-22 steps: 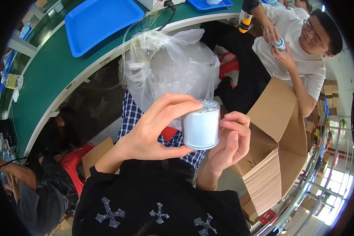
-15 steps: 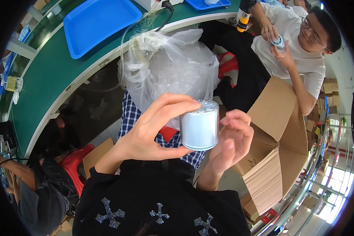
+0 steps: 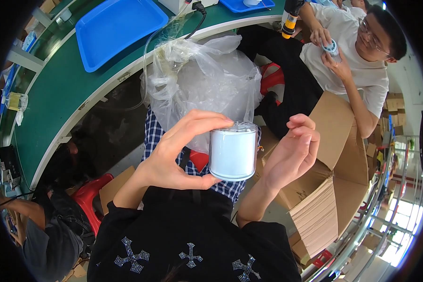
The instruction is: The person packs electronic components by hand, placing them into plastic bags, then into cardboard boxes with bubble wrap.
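My left hand [image 3: 174, 155] grips a pale blue cylinder [image 3: 233, 152] with a clear, shiny outer layer. The fingers rest on its top edge and the thumb is under its base. It is held upright in front of my lap. My right hand [image 3: 293, 152] is raised to the right of the cylinder, apart from it. Its fingers are loosely bent, and I see nothing held in them.
Beyond my hands, a large clear plastic bag [image 3: 202, 84] hangs by the green worktable [image 3: 56, 101]. A blue tray [image 3: 120, 33] lies on the table. At right stands an open cardboard box [image 3: 333, 127]. A co-worker [image 3: 348, 51] handles a similar light blue part behind it.
My right hand has moved away from the cylinder, up and to the right. The cylinder in my left hand has shifted slightly left.
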Demonstrator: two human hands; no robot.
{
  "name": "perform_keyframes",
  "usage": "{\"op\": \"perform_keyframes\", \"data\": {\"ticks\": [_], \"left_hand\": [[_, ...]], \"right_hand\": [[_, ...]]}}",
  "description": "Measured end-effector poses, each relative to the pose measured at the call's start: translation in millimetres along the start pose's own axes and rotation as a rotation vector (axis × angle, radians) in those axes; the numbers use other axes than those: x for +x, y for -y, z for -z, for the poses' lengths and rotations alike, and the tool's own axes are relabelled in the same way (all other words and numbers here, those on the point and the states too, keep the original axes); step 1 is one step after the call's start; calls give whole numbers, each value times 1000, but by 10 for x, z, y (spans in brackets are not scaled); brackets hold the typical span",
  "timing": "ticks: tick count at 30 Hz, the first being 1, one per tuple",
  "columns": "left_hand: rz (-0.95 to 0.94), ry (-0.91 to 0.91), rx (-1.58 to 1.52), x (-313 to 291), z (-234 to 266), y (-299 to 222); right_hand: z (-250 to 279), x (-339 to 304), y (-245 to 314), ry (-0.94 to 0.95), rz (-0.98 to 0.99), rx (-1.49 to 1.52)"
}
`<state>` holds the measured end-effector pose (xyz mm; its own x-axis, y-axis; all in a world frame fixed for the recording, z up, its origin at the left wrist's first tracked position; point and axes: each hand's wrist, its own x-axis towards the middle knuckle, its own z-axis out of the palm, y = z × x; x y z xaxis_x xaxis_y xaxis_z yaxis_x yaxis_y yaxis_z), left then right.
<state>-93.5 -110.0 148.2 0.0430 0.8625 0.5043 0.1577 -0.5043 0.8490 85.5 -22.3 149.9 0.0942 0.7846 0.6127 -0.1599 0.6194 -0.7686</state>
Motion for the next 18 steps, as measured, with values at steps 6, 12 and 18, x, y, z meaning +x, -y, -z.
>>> {"op": "perform_keyframes", "data": {"ticks": [6,12,18], "left_hand": [[14,-43,14,128,-92,49],[24,-305,27,1030,-430,837],[83,-191,114,1792,-525,1853]], "right_hand": [[63,-2,53,219,-126,-23],[-354,490,-694,171,-200,-108],[-263,1026,-1709,-59,-649,196]]}}
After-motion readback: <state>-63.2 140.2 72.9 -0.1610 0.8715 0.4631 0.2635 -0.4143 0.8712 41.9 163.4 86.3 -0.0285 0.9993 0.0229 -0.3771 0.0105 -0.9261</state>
